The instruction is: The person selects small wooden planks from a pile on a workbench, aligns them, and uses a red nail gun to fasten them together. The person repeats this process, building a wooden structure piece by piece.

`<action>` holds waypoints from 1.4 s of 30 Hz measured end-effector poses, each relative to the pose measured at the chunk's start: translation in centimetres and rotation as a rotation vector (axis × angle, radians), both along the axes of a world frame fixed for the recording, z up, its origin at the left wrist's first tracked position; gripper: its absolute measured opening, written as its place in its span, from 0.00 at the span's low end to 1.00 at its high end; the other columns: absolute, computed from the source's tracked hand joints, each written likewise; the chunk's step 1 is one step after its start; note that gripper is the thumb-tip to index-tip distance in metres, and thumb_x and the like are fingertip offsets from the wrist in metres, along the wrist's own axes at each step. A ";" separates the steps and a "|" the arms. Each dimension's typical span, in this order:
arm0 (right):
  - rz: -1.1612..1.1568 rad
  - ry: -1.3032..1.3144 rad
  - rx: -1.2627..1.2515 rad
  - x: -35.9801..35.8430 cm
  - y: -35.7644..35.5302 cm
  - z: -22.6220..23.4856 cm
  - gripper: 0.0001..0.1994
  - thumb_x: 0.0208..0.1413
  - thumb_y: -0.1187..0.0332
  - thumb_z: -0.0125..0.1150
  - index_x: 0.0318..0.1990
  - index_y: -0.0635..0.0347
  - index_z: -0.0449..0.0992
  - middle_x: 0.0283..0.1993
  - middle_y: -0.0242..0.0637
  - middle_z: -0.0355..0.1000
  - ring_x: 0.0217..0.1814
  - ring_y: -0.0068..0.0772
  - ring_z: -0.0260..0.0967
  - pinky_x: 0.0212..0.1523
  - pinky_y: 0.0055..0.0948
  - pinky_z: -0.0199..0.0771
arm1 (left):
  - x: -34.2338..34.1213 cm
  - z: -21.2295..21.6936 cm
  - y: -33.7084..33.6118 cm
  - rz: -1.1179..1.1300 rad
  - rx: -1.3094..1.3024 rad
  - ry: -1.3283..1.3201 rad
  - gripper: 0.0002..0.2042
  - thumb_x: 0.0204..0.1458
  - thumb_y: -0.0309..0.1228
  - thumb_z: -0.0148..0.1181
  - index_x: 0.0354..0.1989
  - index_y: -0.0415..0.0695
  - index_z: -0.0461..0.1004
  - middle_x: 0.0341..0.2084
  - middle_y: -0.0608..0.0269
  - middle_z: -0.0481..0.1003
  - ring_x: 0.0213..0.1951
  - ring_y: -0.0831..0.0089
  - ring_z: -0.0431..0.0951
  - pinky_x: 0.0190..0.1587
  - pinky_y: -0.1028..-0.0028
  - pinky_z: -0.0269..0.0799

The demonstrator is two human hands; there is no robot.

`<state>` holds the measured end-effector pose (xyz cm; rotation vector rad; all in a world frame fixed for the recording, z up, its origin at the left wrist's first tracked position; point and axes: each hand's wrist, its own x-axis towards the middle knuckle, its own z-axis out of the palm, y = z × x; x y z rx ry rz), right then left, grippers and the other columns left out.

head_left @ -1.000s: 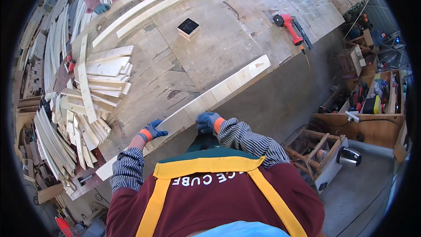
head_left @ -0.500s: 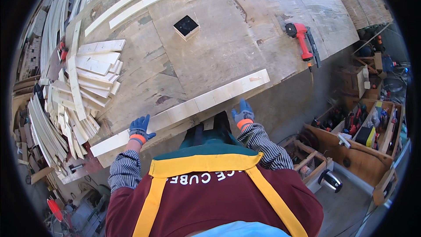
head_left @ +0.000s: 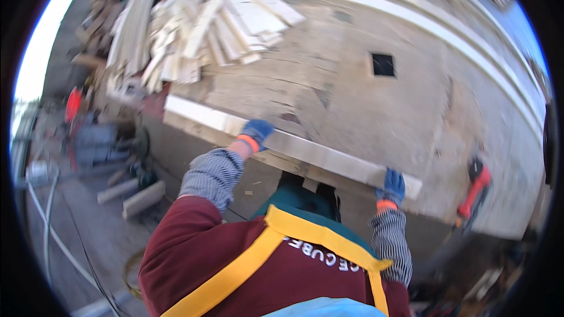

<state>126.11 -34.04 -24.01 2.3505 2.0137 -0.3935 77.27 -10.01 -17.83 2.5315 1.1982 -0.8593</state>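
Grip: left hand point(head_left: 257, 133), blue-gloved, fingers curled over a long wooden strip point(head_left: 323, 154) left of its middle; right hand point(head_left: 392, 188), likewise gloved, fingers laid on the strip just short of its right end; blur and the angle keep me from telling how firmly either closes. Strip: pale, whiter toward the left end, lying along the near edge of the worktable point(head_left: 423, 123). Handling, by my judgement: light, stiff, dry, little slip through gloves, edges liable to splinter; best held near both ends. Also present: loose slats point(head_left: 252, 14), beyond the strip's left part; red power tool point(head_left: 479, 191), to the right.
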 end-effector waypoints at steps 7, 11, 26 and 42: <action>-0.099 0.000 -0.174 -2.3 1.7 3.1 0.45 0.40 0.58 0.70 0.68 0.56 0.58 0.69 0.49 0.57 0.71 0.56 0.51 0.72 0.47 0.51 | -0.3 -1.6 -1.7 0.021 -0.062 0.062 0.42 0.36 0.56 0.70 0.60 0.51 0.63 0.53 0.58 0.70 0.55 0.55 0.70 0.56 0.55 0.65; -0.160 0.063 -0.139 -3.4 0.8 3.8 0.45 0.41 0.58 0.71 0.67 0.62 0.57 0.69 0.54 0.55 0.72 0.57 0.50 0.72 0.47 0.51 | -2.5 3.3 1.9 0.098 -0.233 -0.135 0.45 0.40 0.63 0.62 0.65 0.52 0.61 0.58 0.58 0.68 0.58 0.52 0.68 0.59 0.52 0.62; -0.527 0.018 -0.084 -17.0 2.3 9.4 0.38 0.45 0.66 0.71 0.66 0.63 0.61 0.65 0.56 0.60 0.68 0.55 0.55 0.68 0.47 0.56 | -24.9 6.9 31.5 1.166 0.353 -0.066 0.42 0.37 0.55 0.72 0.61 0.45 0.67 0.56 0.48 0.71 0.53 0.57 0.75 0.53 0.59 0.71; 0.436 0.304 0.275 -40.5 58.6 2.1 0.36 0.53 0.46 0.62 0.64 0.58 0.64 0.62 0.53 0.66 0.63 0.56 0.64 0.63 0.44 0.64 | -32.8 4.3 -8.8 1.813 0.538 -1.190 0.28 0.44 0.31 0.70 0.53 0.34 0.68 0.41 0.59 0.75 0.41 0.73 0.74 0.46 0.71 0.72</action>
